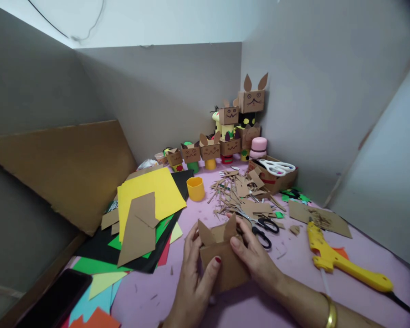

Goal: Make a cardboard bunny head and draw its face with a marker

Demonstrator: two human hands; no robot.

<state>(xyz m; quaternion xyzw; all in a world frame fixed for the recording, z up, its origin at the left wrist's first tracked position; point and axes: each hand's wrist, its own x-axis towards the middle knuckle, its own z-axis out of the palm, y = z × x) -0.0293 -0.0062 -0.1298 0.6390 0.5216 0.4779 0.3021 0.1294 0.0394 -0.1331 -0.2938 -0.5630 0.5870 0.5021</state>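
A small cardboard box (225,269) with two pointed cardboard ears is held between my two hands near the table's front. My left hand (194,278) wraps its left side, thumb on the front face. On the right side, my right hand (256,255) grips near the right ear, its thumb close to the ear's base. The front face of the box is plain where it shows. Just beyond my right hand lie black-handled scissors (264,228). A yellow paper cup-shaped ring (195,189) stands farther back.
Cardboard scraps (239,187) litter the middle. Finished cardboard animal figures (210,149) line the back. A yellow glue gun (345,266) lies right, its cord trailing off. Coloured paper sheets (167,187) and a dark phone (56,298) are left. White scissors (278,167) rest on a box (276,183).
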